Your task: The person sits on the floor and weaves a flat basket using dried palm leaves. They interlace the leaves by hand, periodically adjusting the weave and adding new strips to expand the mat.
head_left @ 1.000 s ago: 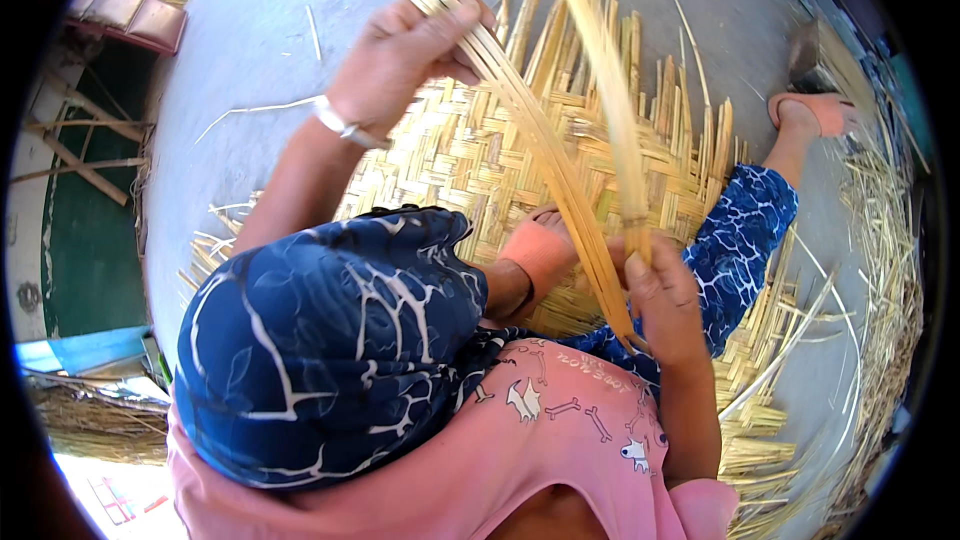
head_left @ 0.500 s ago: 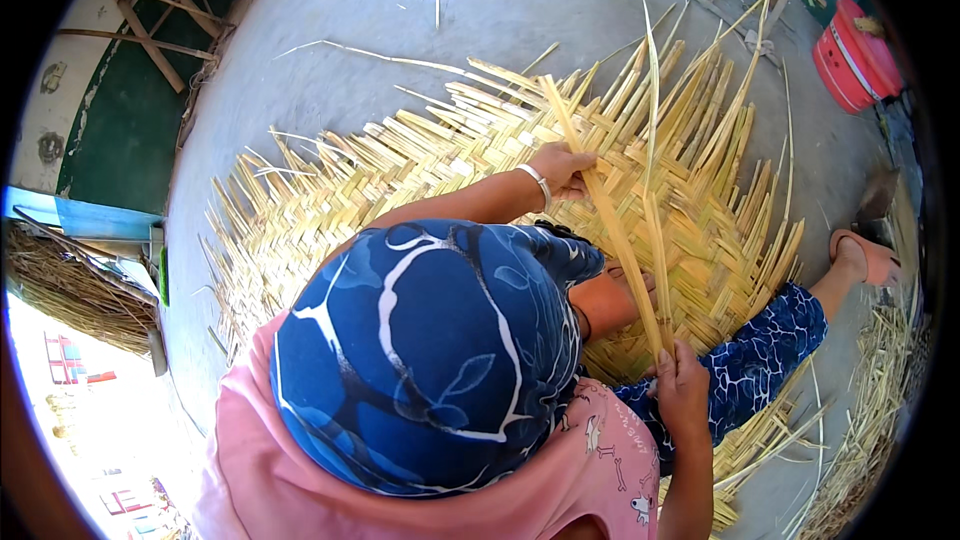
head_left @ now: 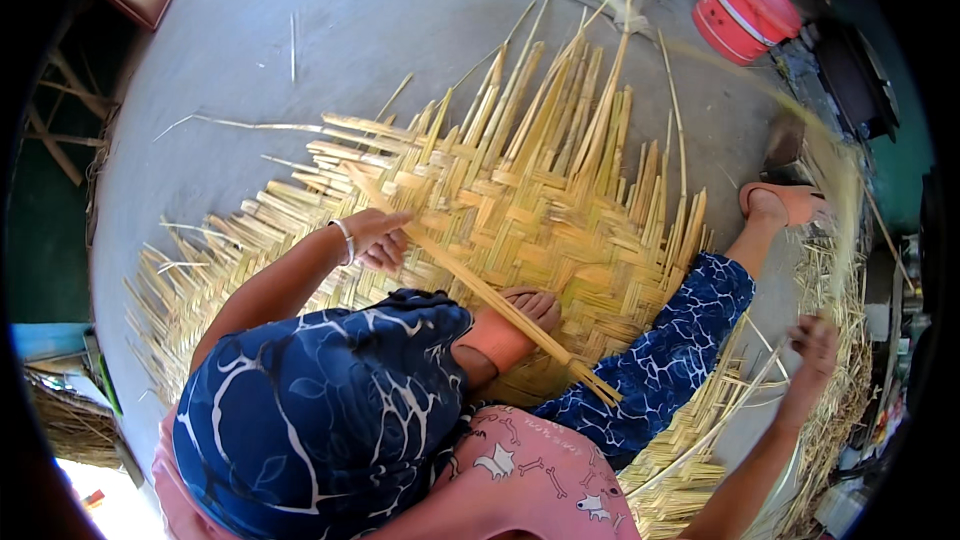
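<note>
A big woven mat point(head_left: 520, 210) of yellow bamboo strips lies flat on the grey floor point(head_left: 400, 30), spread out in front of the person who sits at its near edge. The left hand point(head_left: 378, 238) rests on the mat, on its left part. Its fingers are bent a little and press down on one long strip point(head_left: 480, 290) that runs slantwise across the weave from far left to near right (how tightly they grip it cannot be told).

The right hand point(head_left: 815, 345) is out to the right, off the mat, beside a heap of loose strips point(head_left: 850, 320). Its fingers are curled around one thin long strip point(head_left: 740, 405) that bends down toward the near side.

One bare foot point(head_left: 525, 310) sits on the near part of the mat, touching the slanting strip. The other foot, in an orange sandal point(head_left: 785, 202), is at the mat's right edge. A red tub point(head_left: 745, 8) stands far away on the right.
</note>
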